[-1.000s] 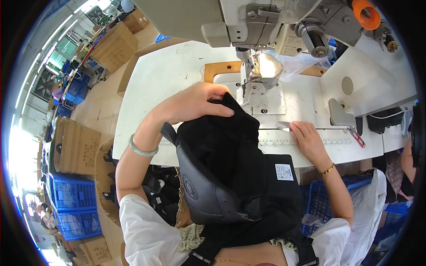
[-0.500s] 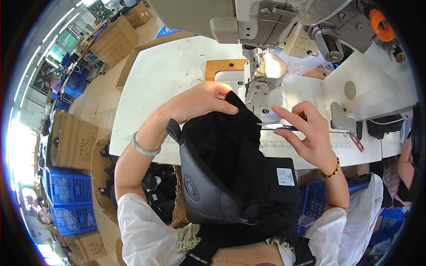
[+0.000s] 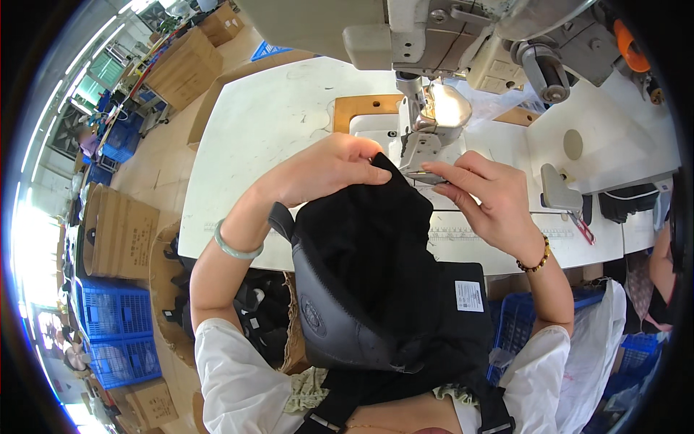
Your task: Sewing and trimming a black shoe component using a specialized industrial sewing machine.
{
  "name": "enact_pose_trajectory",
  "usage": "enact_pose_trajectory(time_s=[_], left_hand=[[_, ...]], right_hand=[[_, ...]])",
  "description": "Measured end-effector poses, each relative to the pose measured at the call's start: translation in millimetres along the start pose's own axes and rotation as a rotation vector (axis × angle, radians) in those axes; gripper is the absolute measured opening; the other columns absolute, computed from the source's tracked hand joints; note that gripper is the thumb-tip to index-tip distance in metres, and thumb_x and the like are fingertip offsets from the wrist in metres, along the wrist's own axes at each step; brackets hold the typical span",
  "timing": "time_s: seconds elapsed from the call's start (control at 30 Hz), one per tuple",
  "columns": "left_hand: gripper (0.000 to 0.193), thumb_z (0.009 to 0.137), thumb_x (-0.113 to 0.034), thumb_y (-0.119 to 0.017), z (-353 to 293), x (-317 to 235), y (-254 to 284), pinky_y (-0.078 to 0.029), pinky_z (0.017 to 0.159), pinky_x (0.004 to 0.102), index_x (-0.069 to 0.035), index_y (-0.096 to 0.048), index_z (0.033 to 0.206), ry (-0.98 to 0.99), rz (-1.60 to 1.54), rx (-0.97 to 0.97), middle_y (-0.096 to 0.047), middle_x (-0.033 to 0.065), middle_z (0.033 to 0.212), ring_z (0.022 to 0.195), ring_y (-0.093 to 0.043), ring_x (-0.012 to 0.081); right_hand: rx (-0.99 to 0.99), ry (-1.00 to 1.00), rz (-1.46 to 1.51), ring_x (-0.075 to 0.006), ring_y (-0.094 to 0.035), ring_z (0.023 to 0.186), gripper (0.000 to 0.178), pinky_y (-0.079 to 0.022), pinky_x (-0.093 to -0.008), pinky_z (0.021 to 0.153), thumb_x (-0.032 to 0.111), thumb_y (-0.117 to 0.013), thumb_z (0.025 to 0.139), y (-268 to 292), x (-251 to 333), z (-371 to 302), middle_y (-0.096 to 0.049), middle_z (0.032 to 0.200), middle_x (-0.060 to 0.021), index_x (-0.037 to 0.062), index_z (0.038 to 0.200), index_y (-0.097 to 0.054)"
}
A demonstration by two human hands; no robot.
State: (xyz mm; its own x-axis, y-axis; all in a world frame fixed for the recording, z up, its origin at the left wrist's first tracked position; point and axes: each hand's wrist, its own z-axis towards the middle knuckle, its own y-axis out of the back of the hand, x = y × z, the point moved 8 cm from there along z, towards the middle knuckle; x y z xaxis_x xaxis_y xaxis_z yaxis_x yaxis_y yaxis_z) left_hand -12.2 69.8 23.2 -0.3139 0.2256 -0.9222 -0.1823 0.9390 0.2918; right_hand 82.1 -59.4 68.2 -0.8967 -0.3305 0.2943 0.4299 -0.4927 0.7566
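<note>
A black fabric piece with a stiff grey panel, bearing a round embossed emblem, hangs between my arms in front of the sewing machine. Its upper corner is pinched between the thumb and fingers of my left hand, close to the machine's presser area. My right hand is closed on slim metal thread snips, mostly hidden by the fingers. Their tips reach the fabric's edge just below the machine's post. A white label sits on a black flap at the lower right.
The white sewing table carries a ruler strip along its front. Red-handled scissors lie at right. Below left stands an open carton of black pieces; blue crates and cartons are farther left. Another person's arm shows at right.
My right hand has moved up and slightly left, bringing the snips to the fabric's edge; their blades were apart before. My left hand keeps its pinch almost in place.
</note>
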Motion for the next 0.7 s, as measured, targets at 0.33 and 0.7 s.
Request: enact_pose_trajectory(time_s=[0.33, 0.7], left_hand=[[0.023, 0.081, -0.024, -0.059, 6.6, 2.6, 9.3, -0.033, 0.052, 0.0209, -0.001, -0.058, 0.081, 0.032, 0.079, -0.053, -0.048, -0.0043, 0.065, 0.060, -0.040, 0.0031], [0.044, 0.069, -0.037, -0.071, -124.4, 99.8, 81.6, -0.044, 0.067, 0.0270, 0.002, -0.063, 0.086, 0.416, 0.537, -0.166, -0.062, 0.0096, 0.073, 0.073, -0.055, 0.0140]], right_hand=[[0.066, -0.057, 0.097, -0.0184, -0.048, 0.055, 0.038, -0.039, -0.0278, 0.050, 0.010, -0.067, 0.069, 3.6, -1.3, 2.8, -0.049, 0.072, -0.0029, 0.0150, 0.106, -0.060], [-0.091, -0.480, 0.298, -0.0157, -0.044, 0.066, 0.030, -0.036, -0.0245, 0.060, 0.001, -0.063, 0.072, -8.1, -44.8, -67.8, -0.048, 0.077, -0.0063, 0.0009, 0.101, -0.056]])
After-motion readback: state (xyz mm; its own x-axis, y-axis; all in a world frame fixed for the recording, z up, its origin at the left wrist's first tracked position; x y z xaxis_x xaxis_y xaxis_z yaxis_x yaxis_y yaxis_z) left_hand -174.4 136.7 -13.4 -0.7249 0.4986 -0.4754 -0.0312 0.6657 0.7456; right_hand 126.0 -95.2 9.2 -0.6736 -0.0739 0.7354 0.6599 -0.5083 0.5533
